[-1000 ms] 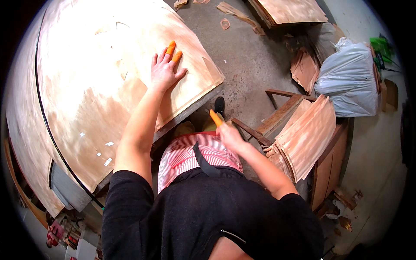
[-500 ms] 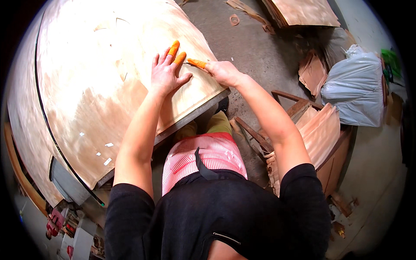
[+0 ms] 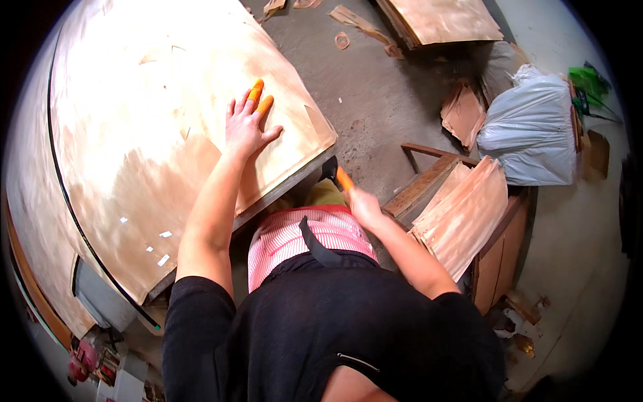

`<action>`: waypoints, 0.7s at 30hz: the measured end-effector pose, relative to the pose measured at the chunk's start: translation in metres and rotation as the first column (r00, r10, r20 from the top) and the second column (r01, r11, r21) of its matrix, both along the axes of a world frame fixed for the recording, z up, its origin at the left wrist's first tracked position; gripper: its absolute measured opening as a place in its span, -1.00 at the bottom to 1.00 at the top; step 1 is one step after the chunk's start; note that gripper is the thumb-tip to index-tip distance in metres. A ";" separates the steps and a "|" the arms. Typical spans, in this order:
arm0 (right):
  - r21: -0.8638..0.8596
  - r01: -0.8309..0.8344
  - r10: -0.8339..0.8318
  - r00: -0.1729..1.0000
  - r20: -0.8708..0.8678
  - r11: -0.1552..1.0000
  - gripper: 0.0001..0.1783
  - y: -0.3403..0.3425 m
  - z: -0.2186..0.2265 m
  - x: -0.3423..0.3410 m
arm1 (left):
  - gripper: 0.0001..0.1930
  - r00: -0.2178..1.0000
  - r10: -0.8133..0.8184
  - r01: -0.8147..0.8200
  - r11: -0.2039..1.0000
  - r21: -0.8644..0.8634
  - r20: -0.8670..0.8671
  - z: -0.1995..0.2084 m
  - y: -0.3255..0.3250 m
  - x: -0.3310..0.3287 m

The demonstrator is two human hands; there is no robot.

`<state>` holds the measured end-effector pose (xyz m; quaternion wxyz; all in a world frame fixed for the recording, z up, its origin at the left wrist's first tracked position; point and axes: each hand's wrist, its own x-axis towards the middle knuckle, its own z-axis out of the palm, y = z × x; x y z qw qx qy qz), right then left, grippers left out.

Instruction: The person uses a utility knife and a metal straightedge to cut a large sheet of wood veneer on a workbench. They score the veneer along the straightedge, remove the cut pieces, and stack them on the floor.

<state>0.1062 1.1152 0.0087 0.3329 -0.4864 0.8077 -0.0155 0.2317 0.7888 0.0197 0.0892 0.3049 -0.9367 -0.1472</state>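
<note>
A large pale wood veneer sheet (image 3: 194,87) lies on top of a wide stack to my left and ahead. My left hand (image 3: 246,130) rests flat on it near the right edge, fingers spread, with orange finger covers on two fingers. Off the stack's near right corner, low beside my leg, is my right hand (image 3: 365,204). Its fingers look curled, and an orange-covered finger (image 3: 344,179) points up toward a dark shoe (image 3: 329,167). The hand is slightly blurred, and what it holds, if anything, I cannot make out.
A dark strap (image 3: 67,184) crosses the stack on the left. To my right, veneer pieces (image 3: 462,214) lie on a wooden frame (image 3: 423,184). Beyond are a stuffed white bag (image 3: 529,130), another veneer stack (image 3: 445,20) and scraps (image 3: 362,23) on the concrete floor.
My right hand has left the sheet beside my left hand, where a thin dark thing showed at its fingertip, and dropped toward me past the edge. My left hand stays flat on the sheet.
</note>
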 end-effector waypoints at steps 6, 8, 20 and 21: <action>0.210 0.413 -0.410 0.910 -0.057 0.886 -0.70 0.072 0.009 -0.005 | -0.32 0.999 -0.011 0.011 1.000 0.015 0.034 0.005 0.002 0.000; 0.104 0.468 -0.459 0.883 -0.097 0.878 -0.67 0.059 0.013 -0.023 | -0.32 1.000 -0.024 0.024 1.000 0.007 -0.015 0.009 0.004 -0.003; -0.328 0.506 -0.382 0.845 0.375 0.798 -0.65 -0.171 -0.018 -0.095 | -0.86 0.984 -0.155 0.149 0.987 -0.067 -0.087 0.018 0.059 -0.023; -0.276 0.517 -0.400 0.832 0.385 0.810 -0.60 -0.194 -0.030 -0.100 | -0.82 0.992 -0.098 0.094 0.994 -0.056 -0.079 0.012 0.065 -0.024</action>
